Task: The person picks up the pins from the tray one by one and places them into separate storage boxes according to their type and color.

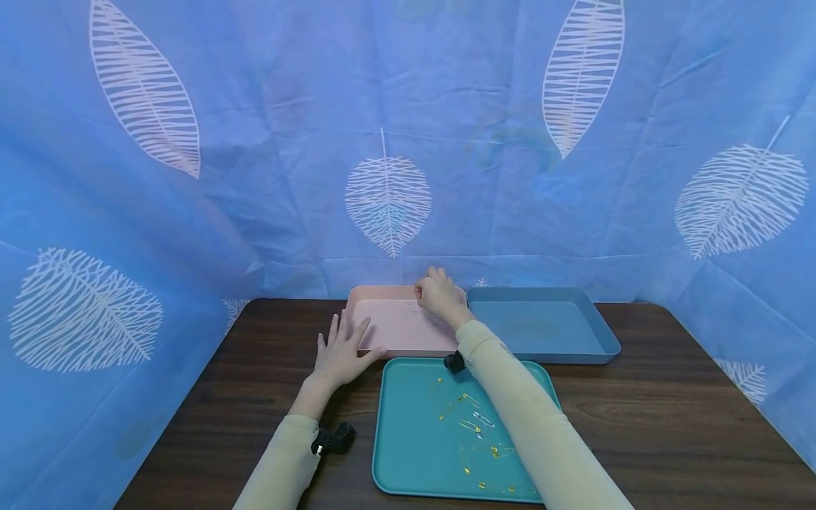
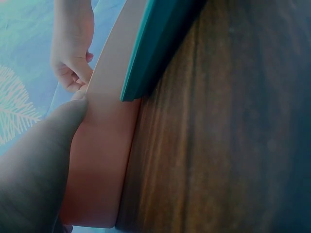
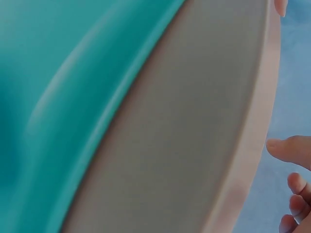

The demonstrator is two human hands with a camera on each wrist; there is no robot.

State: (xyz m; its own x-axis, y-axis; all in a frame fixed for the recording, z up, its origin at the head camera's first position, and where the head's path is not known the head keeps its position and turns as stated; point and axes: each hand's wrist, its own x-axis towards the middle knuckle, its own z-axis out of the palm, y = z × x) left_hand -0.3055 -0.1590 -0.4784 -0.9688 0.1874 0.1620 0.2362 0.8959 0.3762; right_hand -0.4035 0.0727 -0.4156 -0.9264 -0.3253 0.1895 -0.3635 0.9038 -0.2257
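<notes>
In the head view my left hand [image 1: 341,358] lies with fingers spread at the left front corner of the pink tray [image 1: 398,322]. Its thumb [image 2: 58,126] touches the tray's rim in the left wrist view. Over the back right part of that tray is my right hand [image 1: 440,294], its fingers bent. The right thumb [image 3: 289,149] shows at the edge of the right wrist view; whether a small pin sits between the fingertips is hidden. Several gold and silver safety pins [image 1: 470,426] lie scattered on the teal tray [image 1: 408,460], below my right forearm.
A blue-grey tray [image 1: 542,322] stands right of the pink one. All three trays sit close together on a dark wooden table [image 1: 663,418]. Behind hangs a blue curtain [image 1: 287,177] with white leaf prints. Black wrist straps [image 1: 334,439] are on both arms.
</notes>
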